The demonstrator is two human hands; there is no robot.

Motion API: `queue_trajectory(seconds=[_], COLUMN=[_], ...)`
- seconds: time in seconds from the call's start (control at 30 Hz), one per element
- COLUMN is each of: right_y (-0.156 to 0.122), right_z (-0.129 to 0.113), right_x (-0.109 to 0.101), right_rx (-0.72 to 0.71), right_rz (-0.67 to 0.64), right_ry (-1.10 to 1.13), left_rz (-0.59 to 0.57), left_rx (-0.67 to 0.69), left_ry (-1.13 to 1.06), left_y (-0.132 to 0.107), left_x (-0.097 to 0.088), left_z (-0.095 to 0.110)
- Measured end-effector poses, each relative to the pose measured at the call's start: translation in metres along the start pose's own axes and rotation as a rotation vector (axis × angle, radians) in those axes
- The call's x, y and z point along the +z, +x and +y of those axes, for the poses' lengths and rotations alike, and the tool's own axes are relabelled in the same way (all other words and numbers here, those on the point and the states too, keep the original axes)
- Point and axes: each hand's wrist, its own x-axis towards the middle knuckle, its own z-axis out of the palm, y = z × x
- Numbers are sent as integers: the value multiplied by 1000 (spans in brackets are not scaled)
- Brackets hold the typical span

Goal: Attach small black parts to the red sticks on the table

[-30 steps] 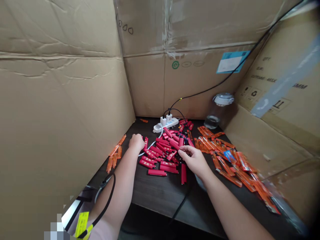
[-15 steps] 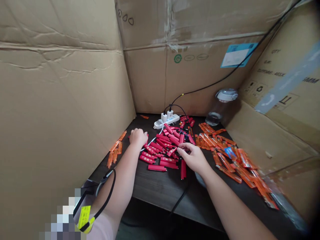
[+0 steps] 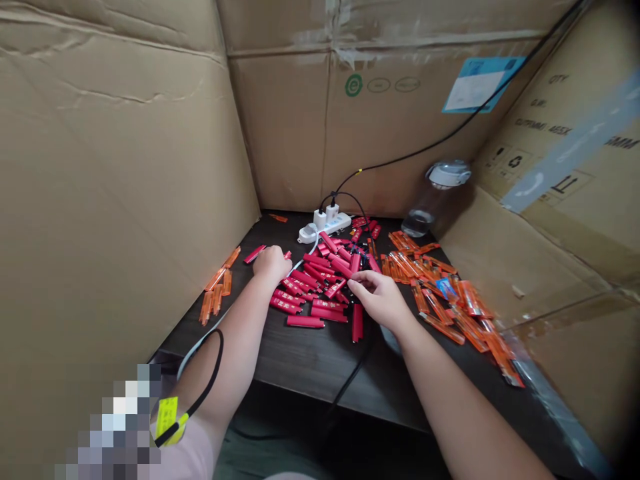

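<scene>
Over the dark tabletop (image 3: 305,367), the right hand (image 3: 380,299) neatly pinches one of the heaped red lighter casings (image 3: 305,321) in its fingertips, while the left hand (image 3: 271,263) curls closed at the pile's edge, its contents hidden.

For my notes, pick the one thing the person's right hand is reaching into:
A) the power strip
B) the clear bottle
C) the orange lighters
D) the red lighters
D: the right hand has its fingertips at the heap of red lighters, while the orange lighters lie off to its side.
</scene>
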Motion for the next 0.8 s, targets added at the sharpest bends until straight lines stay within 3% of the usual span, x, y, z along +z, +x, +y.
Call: queue_trajectory(seconds=[0.17, 0.23, 0.33, 0.4, 0.53, 0.63, 0.8], right_y=[3, 5, 6, 7, 5, 2, 0], right_z=[-2, -3, -3, 0, 3, 1, 0], right_x=[-14, -22, -33, -39, -47, -53, -59], right_rx=[11, 27, 54, 75, 99, 74, 73], right_rz=[26, 33, 21, -55, -247, -301, -397], right_ry=[-109, -199, -326, -409, -506, -536, -559], left_rz=[45, 137, 352, 410, 339, 254, 214], left_rx=[38, 89, 236, 330, 497, 572, 618], left_ry=[-43, -117, -437, -709, -980, -1018, -1037], left_y=[-3, -4, -10, -19, -44, -63, -75], left_x=[-2, -5, -8, -7, 2, 8, 8], left_z=[0, 1, 8, 17, 39, 50, 53])
